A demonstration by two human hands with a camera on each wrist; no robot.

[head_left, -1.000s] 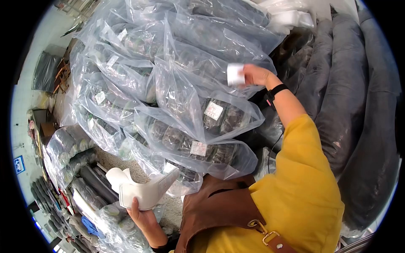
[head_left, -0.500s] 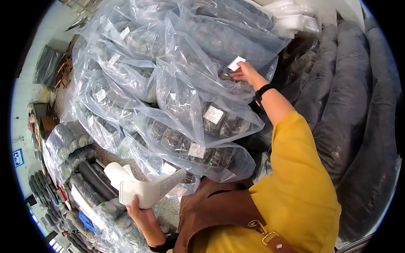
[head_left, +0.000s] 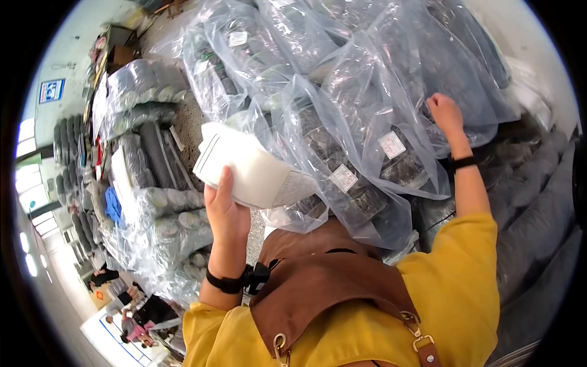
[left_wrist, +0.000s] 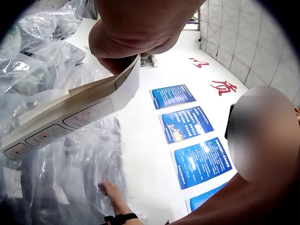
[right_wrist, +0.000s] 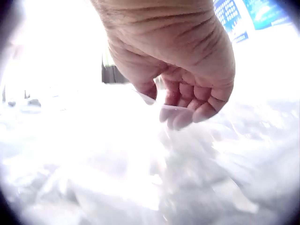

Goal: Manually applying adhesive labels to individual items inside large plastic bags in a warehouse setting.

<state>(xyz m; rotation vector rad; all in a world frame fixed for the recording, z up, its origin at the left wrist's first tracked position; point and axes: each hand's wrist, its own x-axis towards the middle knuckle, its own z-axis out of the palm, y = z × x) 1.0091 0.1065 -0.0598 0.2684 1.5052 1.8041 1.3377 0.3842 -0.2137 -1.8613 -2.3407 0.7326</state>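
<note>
My left hand (head_left: 227, 211) is raised in front of my chest and grips a curved stack of white label sheets (head_left: 244, 168) from below. The left wrist view shows the same sheets (left_wrist: 70, 117), printed with rows of small labels, under my left hand (left_wrist: 136, 33). My right hand (head_left: 444, 113) reaches out to the top of a heap of clear plastic bags (head_left: 342, 92) packed with dark goods. In the right wrist view its fingers (right_wrist: 187, 101) are curled and pinch a thin pale sheet (right_wrist: 161, 107); whether that is a label or bag film is unclear. Two bags carry white labels (head_left: 391, 145).
Plastic-wrapped rolls (head_left: 153, 159) are stacked at the left beside a strip of floor. Dark grey rolls (head_left: 538, 202) lie at the right. Several people stand far off at the lower left (head_left: 122, 306). Blue posters (left_wrist: 187, 126) hang on a white wall.
My left hand has lifted the label sheets from low at the left up to chest height. My right hand has come down onto the bags, and its small white label no longer shows in the head view.
</note>
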